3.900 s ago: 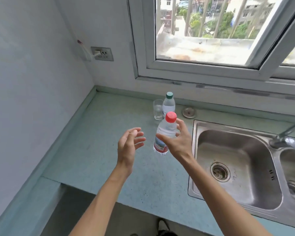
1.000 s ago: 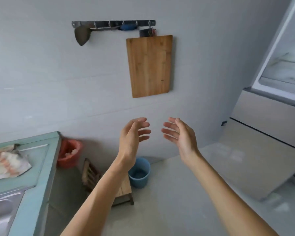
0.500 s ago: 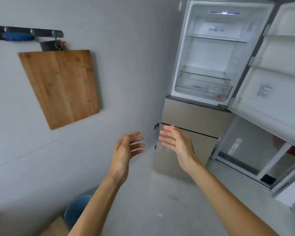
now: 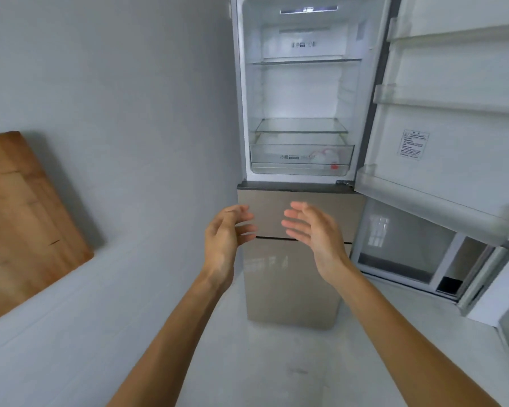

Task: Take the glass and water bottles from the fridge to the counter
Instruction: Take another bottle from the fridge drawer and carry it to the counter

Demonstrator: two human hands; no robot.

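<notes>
The fridge (image 4: 301, 212) stands straight ahead with its upper door (image 4: 453, 136) swung open to the right. Its glass shelves (image 4: 301, 126) carry nothing I can see. In the clear bottom drawer (image 4: 301, 158) lies something pale with a red spot, too blurred to name. No bottle or glass shows in this view. My left hand (image 4: 224, 239) and my right hand (image 4: 315, 233) hover side by side before the lower beige drawers, palms facing each other, fingers relaxed, holding nothing.
A grey wall runs along the left, with a wooden cutting board (image 4: 21, 218) hanging on it. A glass door or panel (image 4: 406, 245) stands low on the right beside the fridge. Pale floor (image 4: 276, 362) stretches between me and the fridge.
The view has swung from the counter, where my right hand held a red-capped bottle, round to the open fridge. Both hands are now empty and the fridge is centred and closer.
</notes>
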